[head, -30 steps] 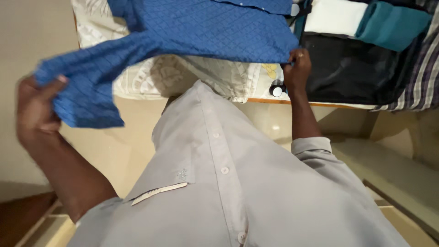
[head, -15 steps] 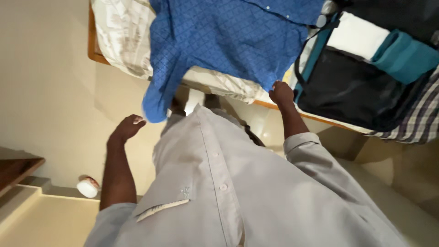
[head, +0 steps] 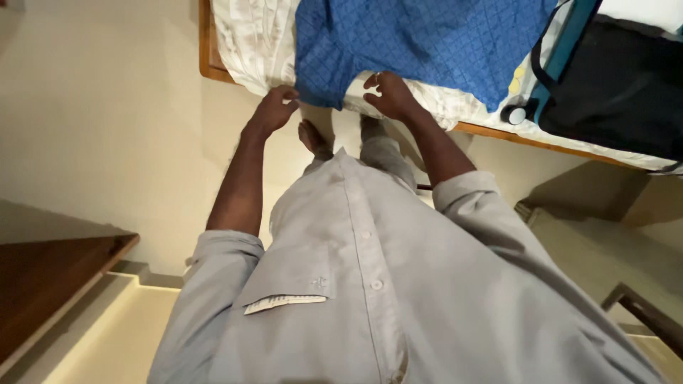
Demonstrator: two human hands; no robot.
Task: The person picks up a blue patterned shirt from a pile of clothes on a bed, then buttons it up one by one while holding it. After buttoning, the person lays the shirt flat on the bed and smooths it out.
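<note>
Both your arms reach away from your chest toward the upper middle of the frame, bare from the rolled grey sleeves to the wrists. Your left hand [head: 274,108], just left of centre near the top, has its fingers curled in a pinch, the wrist nearly straight. Your right hand [head: 388,94], just right of it and close by, is palm down with fingers bent and spread. Your forearms angle inward, so the hands sit near each other.
</note>
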